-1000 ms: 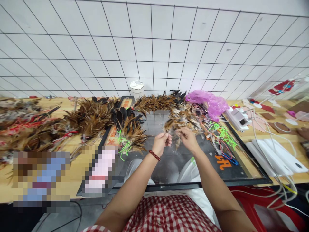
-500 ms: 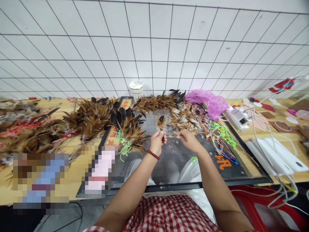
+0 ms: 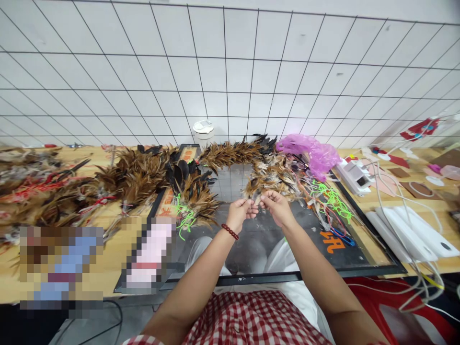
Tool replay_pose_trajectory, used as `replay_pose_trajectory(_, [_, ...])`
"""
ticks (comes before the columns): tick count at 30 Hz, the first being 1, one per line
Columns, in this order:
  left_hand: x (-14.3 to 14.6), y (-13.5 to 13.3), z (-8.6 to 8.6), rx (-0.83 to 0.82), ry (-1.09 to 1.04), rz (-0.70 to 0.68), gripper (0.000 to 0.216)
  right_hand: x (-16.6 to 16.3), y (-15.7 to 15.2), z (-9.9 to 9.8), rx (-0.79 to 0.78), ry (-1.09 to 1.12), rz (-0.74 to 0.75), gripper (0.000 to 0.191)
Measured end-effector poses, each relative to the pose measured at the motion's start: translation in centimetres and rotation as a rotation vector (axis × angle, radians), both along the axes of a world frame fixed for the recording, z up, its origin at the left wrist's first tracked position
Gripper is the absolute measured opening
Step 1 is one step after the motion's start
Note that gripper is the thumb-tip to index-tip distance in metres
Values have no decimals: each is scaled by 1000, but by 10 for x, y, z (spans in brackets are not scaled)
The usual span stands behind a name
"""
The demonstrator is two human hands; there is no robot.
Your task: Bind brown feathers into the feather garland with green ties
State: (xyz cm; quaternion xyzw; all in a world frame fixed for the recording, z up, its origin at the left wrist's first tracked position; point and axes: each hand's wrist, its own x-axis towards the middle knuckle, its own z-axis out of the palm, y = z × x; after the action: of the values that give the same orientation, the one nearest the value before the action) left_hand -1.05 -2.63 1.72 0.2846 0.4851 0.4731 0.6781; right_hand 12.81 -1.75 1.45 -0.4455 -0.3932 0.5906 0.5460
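Note:
My left hand (image 3: 241, 213), with a dark red bead bracelet (image 3: 230, 232) at the wrist, pinches the base of a feather (image 3: 256, 195). Close beside it, my right hand (image 3: 275, 205) has thumb and finger pressed together at the same feather. The fingertips of both hands almost meet above a dark glass board (image 3: 237, 254). Just beyond them lies a loose pile of brown and white feathers (image 3: 276, 175), which blends with the feather in my fingers. A bundle of brown and black feathers (image 3: 194, 189) with green ties (image 3: 185, 218) rests to the left.
A long feather strip (image 3: 230, 153) runs along the back, near a white lidded cup (image 3: 203, 132). On the right are a pink plastic bag (image 3: 311, 151), green strings (image 3: 332, 201), blue-handled scissors (image 3: 343, 237) and a white power adapter (image 3: 355, 175). More feathers (image 3: 136, 175) cover the left.
My right hand has moved left to meet my left hand, which has shifted slightly right. The feather held upright before is now lower, between the fingers of both hands.

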Motion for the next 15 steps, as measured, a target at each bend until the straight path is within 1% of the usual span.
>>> replay_pose_trajectory(3, [1,-1,-1,5,25,-12,22,-3,-1,-2,57,-69,-35,27])
replay_pose_trajectory(8, [1,-1,-3,14,-14,-29,24,-11,-3,-4,131,-139,-45,27])
replay_pose_trajectory(12, [1,-1,-3,25,-41,-39,23,-13,-3,-6,133,-164,-36,33])
replay_pose_trajectory(15, [0,1,-4,37,-16,2,25,-11,-2,-7,120,-148,-77,35])
